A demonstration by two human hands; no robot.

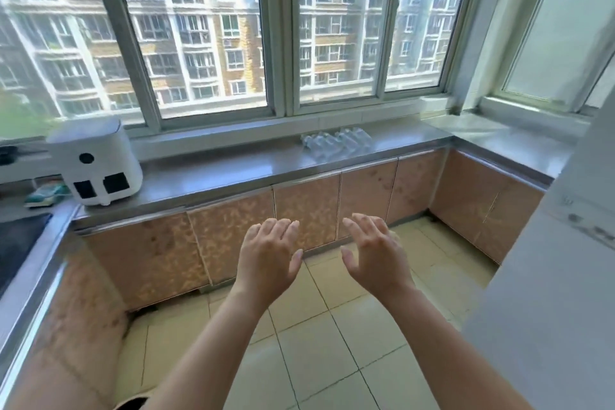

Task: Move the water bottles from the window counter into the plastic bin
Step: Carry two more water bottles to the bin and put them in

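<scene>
Water bottles (336, 142) lie clustered on the window worktop (233, 173), untouched. Left hand (268, 255) and right hand (374, 251) hang well short, each grip open and empty. Approach step; next, reach forward. Plastic bin not visible.

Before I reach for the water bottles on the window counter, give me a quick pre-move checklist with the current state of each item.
1. Left hand free: ok, open and empty.
2. Right hand free: ok, open and empty.
3. Water bottles located: ok, a cluster lying on the window counter by the glass; count cannot tell, blurred.
4. Path to bottles clear: ok, bare counter in front of them; the white appliance sits far to the left.
5. Within reach: not ok, both hands hang above the floor, short of the counter.
6. Plastic bin located: not ok, none in view.
</scene>
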